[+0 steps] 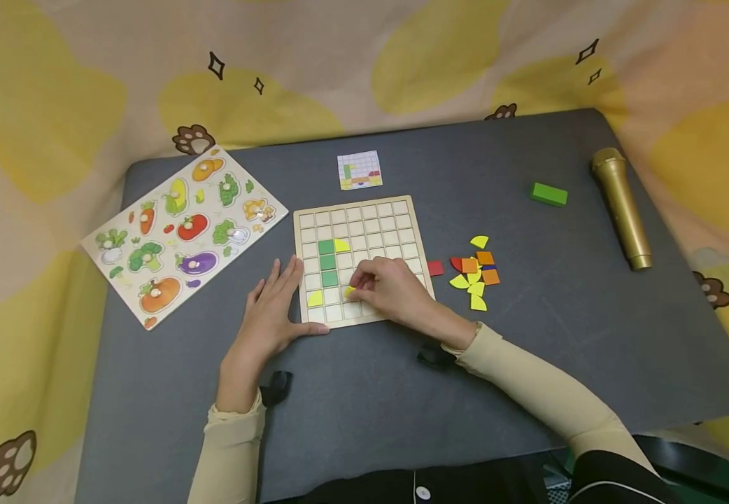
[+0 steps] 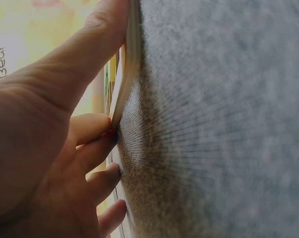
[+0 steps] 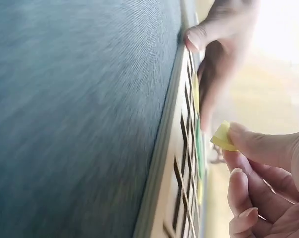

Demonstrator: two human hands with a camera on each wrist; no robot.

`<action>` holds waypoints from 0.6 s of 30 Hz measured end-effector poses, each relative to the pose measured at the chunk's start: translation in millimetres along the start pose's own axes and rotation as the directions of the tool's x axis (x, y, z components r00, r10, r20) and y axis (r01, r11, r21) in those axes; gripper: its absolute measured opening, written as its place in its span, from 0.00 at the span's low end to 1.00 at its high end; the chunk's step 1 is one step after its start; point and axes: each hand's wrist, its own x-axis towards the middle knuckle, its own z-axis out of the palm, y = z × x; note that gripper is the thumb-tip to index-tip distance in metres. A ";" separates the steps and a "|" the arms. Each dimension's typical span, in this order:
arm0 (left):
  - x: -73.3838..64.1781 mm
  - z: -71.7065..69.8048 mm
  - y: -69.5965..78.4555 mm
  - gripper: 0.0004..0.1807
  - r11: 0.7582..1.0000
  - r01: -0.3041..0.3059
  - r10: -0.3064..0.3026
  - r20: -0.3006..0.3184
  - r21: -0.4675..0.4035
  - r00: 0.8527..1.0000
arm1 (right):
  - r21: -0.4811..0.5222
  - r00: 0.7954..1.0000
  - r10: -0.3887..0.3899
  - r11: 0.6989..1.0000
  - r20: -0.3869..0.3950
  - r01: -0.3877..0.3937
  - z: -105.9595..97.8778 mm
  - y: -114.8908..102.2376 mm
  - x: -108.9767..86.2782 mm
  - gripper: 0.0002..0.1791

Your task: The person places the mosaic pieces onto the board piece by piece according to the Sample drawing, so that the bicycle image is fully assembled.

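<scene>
A wooden grid board [image 1: 364, 203] lies on the grey table. Three green squares [image 1: 328, 261] sit in one of its columns, with a yellow piece [image 1: 342, 245] beside the top one and another yellow piece [image 1: 315, 299] near the lower left corner. My left hand [image 1: 270, 315] rests along the board's left side, fingers straight, thumb at the near edge. Over the board, my right hand [image 1: 396, 290] pinches a small yellow piece [image 3: 223, 137] between thumb and forefinger; in the right wrist view it is held above the grid's surface.
Loose yellow, orange, red and blue pieces [image 1: 478, 276] lie right of the board, a red piece [image 1: 436, 268] near its edge. A pattern card [image 1: 359, 170] lies behind it. A vegetable puzzle board [image 1: 213, 203] is at left, a green block [image 1: 549, 194] and gold microphone [image 1: 623, 210] at right.
</scene>
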 end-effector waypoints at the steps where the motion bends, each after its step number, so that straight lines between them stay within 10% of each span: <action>1: 0.0 -0.1 0.0 0.72 1.000 0.000 0.000 0.001 0.002 1.000 | -0.005 1.000 -0.002 1.000 0.011 0.002 3.7 -1.8 3.8 0.06; 18: -0.7 1.7 -1.0 0.72 1.000 -0.011 0.011 -0.012 -0.007 1.000 | -0.182 0.996 0.037 0.983 0.076 -0.022 29.7 -11.2 26.2 0.03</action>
